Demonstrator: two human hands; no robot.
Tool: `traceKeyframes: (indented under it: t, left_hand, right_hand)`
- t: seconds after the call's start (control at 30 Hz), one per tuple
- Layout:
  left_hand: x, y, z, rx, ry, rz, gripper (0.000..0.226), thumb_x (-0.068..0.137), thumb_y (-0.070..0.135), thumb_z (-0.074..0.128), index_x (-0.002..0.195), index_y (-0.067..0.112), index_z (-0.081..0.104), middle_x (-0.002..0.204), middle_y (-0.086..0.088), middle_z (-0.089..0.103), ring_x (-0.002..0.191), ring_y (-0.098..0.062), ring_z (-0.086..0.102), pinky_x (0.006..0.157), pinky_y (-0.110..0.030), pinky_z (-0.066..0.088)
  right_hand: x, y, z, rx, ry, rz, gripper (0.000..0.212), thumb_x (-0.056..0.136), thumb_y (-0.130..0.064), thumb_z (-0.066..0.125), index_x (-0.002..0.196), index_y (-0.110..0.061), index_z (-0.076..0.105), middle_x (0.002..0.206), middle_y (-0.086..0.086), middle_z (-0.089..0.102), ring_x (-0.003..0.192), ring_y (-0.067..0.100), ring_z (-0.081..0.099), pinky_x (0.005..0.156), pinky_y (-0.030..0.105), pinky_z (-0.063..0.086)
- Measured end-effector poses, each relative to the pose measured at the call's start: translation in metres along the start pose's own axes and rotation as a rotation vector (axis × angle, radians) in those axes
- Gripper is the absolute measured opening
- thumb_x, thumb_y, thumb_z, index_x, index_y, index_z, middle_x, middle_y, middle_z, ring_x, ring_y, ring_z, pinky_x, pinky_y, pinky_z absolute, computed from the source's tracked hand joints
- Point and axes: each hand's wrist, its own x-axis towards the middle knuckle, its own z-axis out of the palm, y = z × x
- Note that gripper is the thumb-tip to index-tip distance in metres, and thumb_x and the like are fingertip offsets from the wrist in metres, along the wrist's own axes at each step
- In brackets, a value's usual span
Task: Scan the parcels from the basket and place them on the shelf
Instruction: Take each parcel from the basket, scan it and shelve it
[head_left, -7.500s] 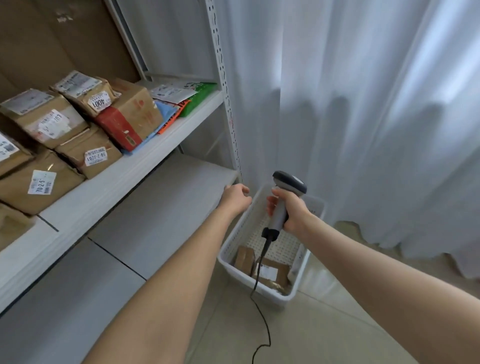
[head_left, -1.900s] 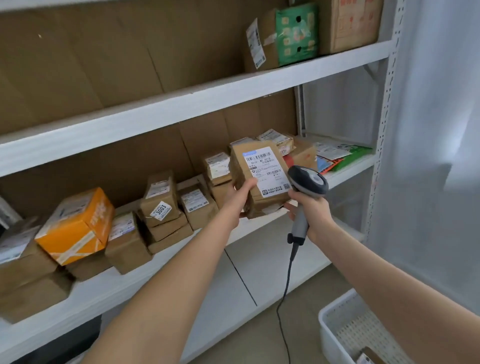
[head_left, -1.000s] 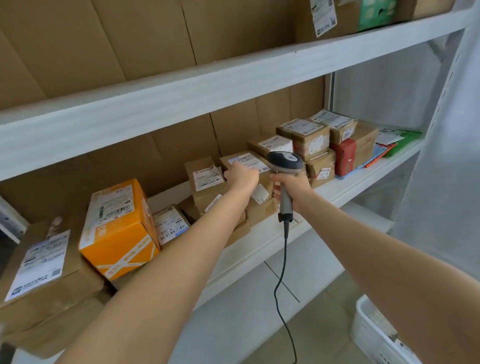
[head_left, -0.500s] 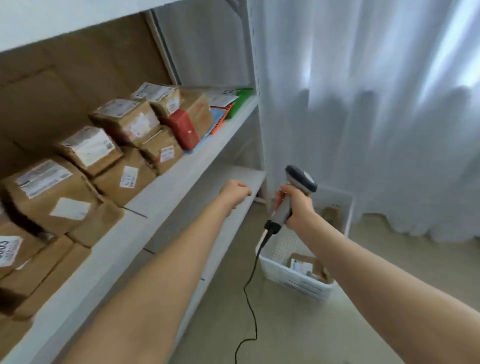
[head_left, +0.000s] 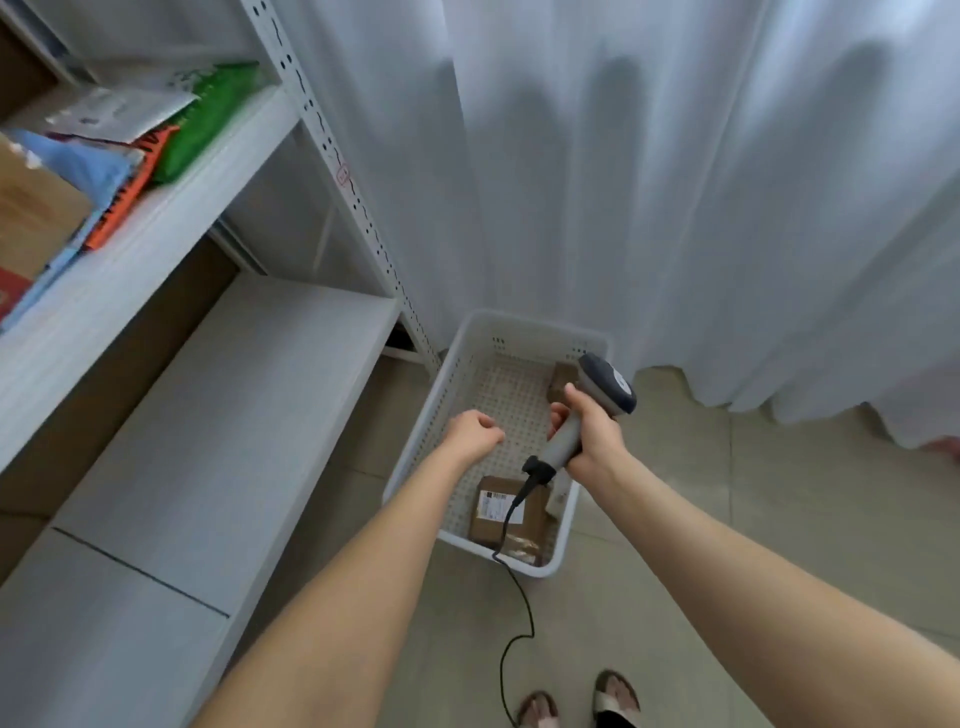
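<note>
Below, a white basket (head_left: 524, 332) holds a labelled brown parcel (head_left: 530, 519).

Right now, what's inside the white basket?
A labelled brown parcel lies at the near end of the basket; a smaller parcel sits in the far corner, partly covered by the right hand and scanner. Anything under them is hidden.

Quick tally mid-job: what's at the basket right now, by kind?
Parcels plainly visible: 2 (labelled parcel, small parcel)
Scanner: 1
Basket: 1
Total: 4
More may hide under the labelled parcel; cannot tell.
</note>
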Motion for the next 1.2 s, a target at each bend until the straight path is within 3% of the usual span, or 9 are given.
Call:
traceKeyframes:
  t: [0.33,0.43,0.6,0.7,0.8,0.9,0.97,1.1,1.2]
  left_hand:
    - [0.169,-0.053,0.083,0.012,-0.08,-0.163,0.042,0.094,0.016,0.055,0.135,0.006,0.048,0.138,-0.012,0.05,0.123,-0.027,0.049,0.106,-0.042,0.041]
    - [0.222,-0.084,0.111,-0.001,-0.078,-0.221,0.045,0.095,0.019,0.055,0.137,0.005,0.045,0.138,-0.013,0.049,0.123,-0.028,0.049,0.104,-0.038,0.042]
    - [0.325,-0.16,0.166,-0.004,-0.033,-0.311,0.053,0.096,0.019,0.052,0.143,0.004,0.034,0.144,-0.014,0.042,0.126,-0.031,0.047,0.102,-0.038,0.043]
    - [0.375,-0.211,0.2,0.004,0.004,-0.376,0.057,0.096,0.02,0.05,0.145,0.003,0.027,0.144,-0.016,0.041,0.124,-0.031,0.047,0.091,-0.032,0.044]
    - [0.416,-0.256,0.23,0.04,0.012,-0.434,0.046,0.096,0.017,0.047,0.137,-0.001,0.037,0.129,-0.019,0.053,0.101,-0.028,0.056,0.069,-0.028,0.044]
    - [0.448,-0.288,0.252,0.028,-0.019,-0.461,0.023,0.094,0.012,0.045,0.112,0.0,0.051,0.103,-0.016,0.059,0.089,-0.024,0.059,0.072,-0.032,0.048]
    - [0.463,-0.294,0.262,-0.016,-0.045,-0.465,0.007,0.095,0.012,0.046,0.094,0.006,0.049,0.083,-0.005,0.051,0.079,-0.019,0.053,0.069,-0.029,0.042]
    - [0.472,-0.289,0.258,-0.145,-0.018,-0.484,0.028,0.094,0.021,0.052,0.115,0.003,0.051,0.085,-0.005,0.051,0.088,-0.022,0.055,0.075,-0.031,0.047]
    - [0.471,-0.285,0.248,-0.207,-0.022,-0.476,0.04,0.092,0.024,0.056,0.124,0.001,0.048,0.117,-0.011,0.058,0.106,-0.028,0.058,0.079,-0.034,0.045]
  right_hand:
    - [0.183,0.057,-0.029,-0.194,0.087,0.19,0.018,0.087,-0.02,0.071,0.092,-0.006,0.061,0.071,0.006,0.06,0.064,0.018,0.058,0.063,0.033,0.051]
    - [0.249,0.088,-0.047,-0.268,0.102,0.24,0.015,0.088,-0.019,0.07,0.091,-0.009,0.059,0.074,0.007,0.058,0.067,0.018,0.057,0.064,0.036,0.054]
    - [0.377,0.158,-0.087,-0.425,0.146,0.308,0.036,0.086,-0.023,0.072,0.113,-0.009,0.052,0.095,0.009,0.053,0.088,0.028,0.055,0.07,0.041,0.053]
    - [0.445,0.199,-0.112,-0.56,0.15,0.345,0.041,0.081,-0.027,0.074,0.111,-0.008,0.053,0.086,0.008,0.055,0.078,0.025,0.055,0.066,0.036,0.048]
    - [0.502,0.235,-0.131,-0.657,0.169,0.385,0.06,0.075,-0.033,0.076,0.123,-0.005,0.052,0.098,0.012,0.058,0.085,0.029,0.058,0.078,0.039,0.052]
    - [0.534,0.259,-0.135,-0.751,0.19,0.398,0.072,0.071,-0.033,0.077,0.129,-0.004,0.046,0.115,0.015,0.058,0.097,0.032,0.059,0.087,0.042,0.052]
    - [0.551,0.268,-0.131,-0.767,0.161,0.38,0.069,0.073,-0.032,0.077,0.128,-0.003,0.048,0.117,0.014,0.058,0.098,0.031,0.058,0.087,0.041,0.051]
    - [0.562,0.273,-0.122,-0.781,0.096,0.335,0.066,0.072,-0.03,0.075,0.129,-0.005,0.053,0.111,0.01,0.059,0.089,0.028,0.056,0.07,0.036,0.045]
    - [0.556,0.263,-0.123,-0.839,0.158,0.312,0.062,0.081,-0.03,0.072,0.132,-0.004,0.049,0.11,0.01,0.055,0.092,0.028,0.054,0.077,0.038,0.046]
